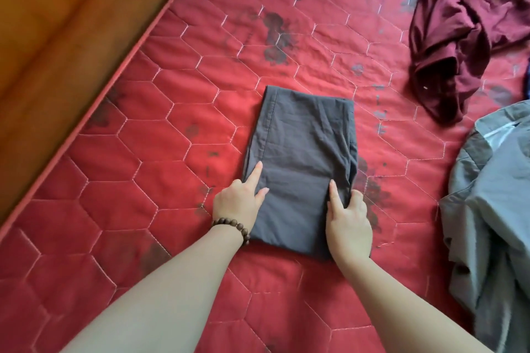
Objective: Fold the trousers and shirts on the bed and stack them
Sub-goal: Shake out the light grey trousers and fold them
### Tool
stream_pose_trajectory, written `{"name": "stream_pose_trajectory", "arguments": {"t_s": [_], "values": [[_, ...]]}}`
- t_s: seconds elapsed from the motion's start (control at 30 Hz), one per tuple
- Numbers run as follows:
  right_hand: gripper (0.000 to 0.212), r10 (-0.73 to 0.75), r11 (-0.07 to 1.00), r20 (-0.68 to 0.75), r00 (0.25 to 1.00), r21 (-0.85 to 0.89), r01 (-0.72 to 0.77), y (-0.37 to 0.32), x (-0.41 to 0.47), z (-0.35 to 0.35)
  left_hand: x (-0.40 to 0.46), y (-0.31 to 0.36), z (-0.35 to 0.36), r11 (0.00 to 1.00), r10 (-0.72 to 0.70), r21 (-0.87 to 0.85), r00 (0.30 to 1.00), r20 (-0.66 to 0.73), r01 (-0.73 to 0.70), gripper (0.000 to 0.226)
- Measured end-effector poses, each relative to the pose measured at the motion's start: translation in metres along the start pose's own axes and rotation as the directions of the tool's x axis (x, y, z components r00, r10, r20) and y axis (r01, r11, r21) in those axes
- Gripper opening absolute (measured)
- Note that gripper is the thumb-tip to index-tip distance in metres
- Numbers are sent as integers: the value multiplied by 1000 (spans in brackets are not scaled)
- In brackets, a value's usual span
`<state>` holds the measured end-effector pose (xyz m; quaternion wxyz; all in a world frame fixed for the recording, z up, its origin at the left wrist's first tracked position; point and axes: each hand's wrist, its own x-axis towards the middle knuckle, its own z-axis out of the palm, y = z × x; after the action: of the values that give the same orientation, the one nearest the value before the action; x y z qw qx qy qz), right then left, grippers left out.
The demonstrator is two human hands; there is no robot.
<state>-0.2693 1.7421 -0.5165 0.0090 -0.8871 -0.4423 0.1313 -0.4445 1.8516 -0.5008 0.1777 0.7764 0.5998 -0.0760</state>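
Dark grey trousers, folded into a neat rectangle, lie in the middle of the red quilted mattress. My left hand is at their near left edge, with the index finger and thumb on the cloth and the other fingers tucked out of sight at the edge. My right hand holds the near right edge, thumb on top and fingers curled round the side. A crumpled maroon shirt lies at the far right. A loose grey-green garment is heaped at the right edge.
A wooden bed frame or floor runs along the mattress's left side. The mattress has dark stains. I wear a wooden bead bracelet on my left wrist.
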Motion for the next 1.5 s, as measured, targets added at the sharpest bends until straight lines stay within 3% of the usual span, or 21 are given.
{"name": "stream_pose_trajectory", "arguments": {"t_s": [0.33, 0.5, 0.63, 0.83, 1.23, 1.37, 1.5], "values": [[64, -170, 983, 88, 982, 81, 163, -135, -29, 25, -2, -139, -26, 969, -184, 149, 978, -98, 197, 57], [63, -197, 980, 76, 977, 9, 197, -136, -31, 26, -16, -142, -11, 972, -144, 141, 952, -270, 187, 58], [56, -219, 975, 78, 973, -21, 221, -127, -34, 14, -18, -125, -8, 976, -116, 160, 974, -194, 148, 67], [59, -191, 981, 90, 978, 43, 187, -75, -60, -28, -44, -54, -30, 996, 28, 86, 995, -100, -20, 70], [60, 158, 987, 20, 987, 1, -158, 152, -109, -124, -122, 162, -31, 943, 333, -65, 934, 129, -327, 66], [67, 228, 974, -111, 967, 26, -227, 225, -111, -135, -139, 228, -7, 912, 409, -32, 905, 115, -408, 69], [78, 261, 965, -6, 965, 15, -260, 287, -89, -129, -139, 293, 15, 877, 481, -15, 875, 55, -481, 76]]}}
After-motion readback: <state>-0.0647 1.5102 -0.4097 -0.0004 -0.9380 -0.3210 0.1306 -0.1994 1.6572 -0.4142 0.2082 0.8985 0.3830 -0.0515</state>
